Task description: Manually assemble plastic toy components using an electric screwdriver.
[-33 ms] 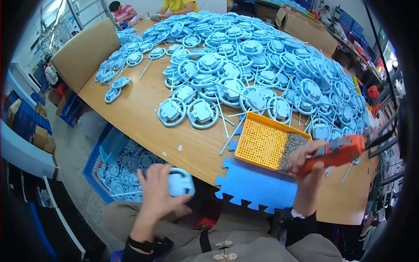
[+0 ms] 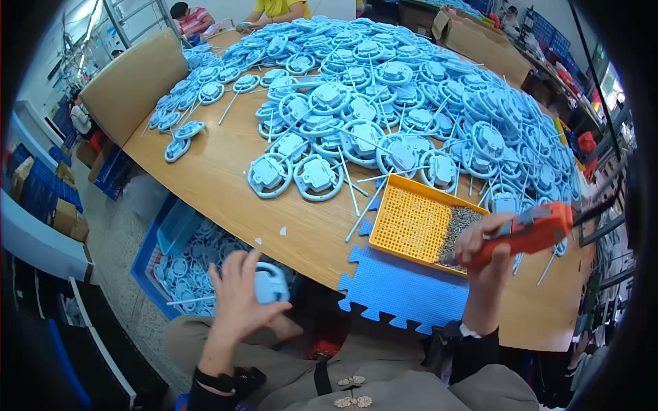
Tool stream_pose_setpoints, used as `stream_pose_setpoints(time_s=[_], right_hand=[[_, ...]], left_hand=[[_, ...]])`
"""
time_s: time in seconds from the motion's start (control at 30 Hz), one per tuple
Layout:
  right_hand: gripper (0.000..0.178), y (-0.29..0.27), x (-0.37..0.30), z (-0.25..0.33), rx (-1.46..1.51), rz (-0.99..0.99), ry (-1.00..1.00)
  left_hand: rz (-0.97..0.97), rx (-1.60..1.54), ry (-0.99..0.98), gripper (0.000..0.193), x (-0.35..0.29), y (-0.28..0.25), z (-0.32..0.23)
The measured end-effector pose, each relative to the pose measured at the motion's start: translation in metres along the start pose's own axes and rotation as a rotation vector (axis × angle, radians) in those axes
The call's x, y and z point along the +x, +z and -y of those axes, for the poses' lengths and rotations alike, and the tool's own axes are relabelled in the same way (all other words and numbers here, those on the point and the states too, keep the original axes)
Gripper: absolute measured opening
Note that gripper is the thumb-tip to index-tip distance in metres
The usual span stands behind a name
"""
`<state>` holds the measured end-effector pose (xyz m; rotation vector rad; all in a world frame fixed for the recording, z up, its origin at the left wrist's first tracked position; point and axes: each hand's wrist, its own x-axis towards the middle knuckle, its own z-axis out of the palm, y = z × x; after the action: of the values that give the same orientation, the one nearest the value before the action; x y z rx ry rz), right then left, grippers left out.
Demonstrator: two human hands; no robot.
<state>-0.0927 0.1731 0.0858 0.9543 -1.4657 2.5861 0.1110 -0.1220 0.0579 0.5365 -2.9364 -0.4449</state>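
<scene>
My left hand (image 2: 236,294) is beyond the table's front edge, thumb and fingers around a light blue plastic part (image 2: 272,283) with a rounded edge. The fingers hide much of this part. In my right hand (image 2: 483,250) is an orange-red electric screwdriver (image 2: 531,233), its cord running off to the right. Its tip points left, at the near right corner of a yellow tray (image 2: 401,255). Small metal screws (image 2: 460,226) are heaped in the tray's right end. Under the tray lies a blue foam mat (image 2: 401,288).
A large pile of light blue ring-shaped parts with thin sticks (image 2: 384,75) covers the far table (image 2: 219,161). Below the left edge, a blue crate (image 2: 147,264) holds more parts. A cardboard sheet (image 2: 137,85) stands at left. Two people sit across the table.
My left hand has moved slightly left with the light blue part, which has turned. My right hand and the screwdriver have shifted a little, the tip staying by the tray.
</scene>
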Motion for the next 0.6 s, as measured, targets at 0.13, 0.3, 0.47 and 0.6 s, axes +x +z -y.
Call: stream_pose_setpoints(time_s=[0.13,0.3,0.47,0.6], right_hand=[[0.041,-0.015,0.010,-0.026,-0.010,-0.050,-0.005],[0.043,-0.016,0.028,-0.052,-0.064,-0.130,0.017],[0.041,-0.028,0.029,-0.051,-0.075,-0.107,0.023],[0.041,-0.036,0.023,-0.053,-0.065,-0.117,0.062]], left_hand=[[-0.057,0.059,0.236,0.086,0.072,0.012,0.000],[-0.218,0.212,0.329,0.071,0.182,0.051,0.002],[-0.099,0.195,0.328,0.063,0.203,0.055,-0.018],[-0.082,0.066,0.415,0.051,0.153,0.043,-0.058]])
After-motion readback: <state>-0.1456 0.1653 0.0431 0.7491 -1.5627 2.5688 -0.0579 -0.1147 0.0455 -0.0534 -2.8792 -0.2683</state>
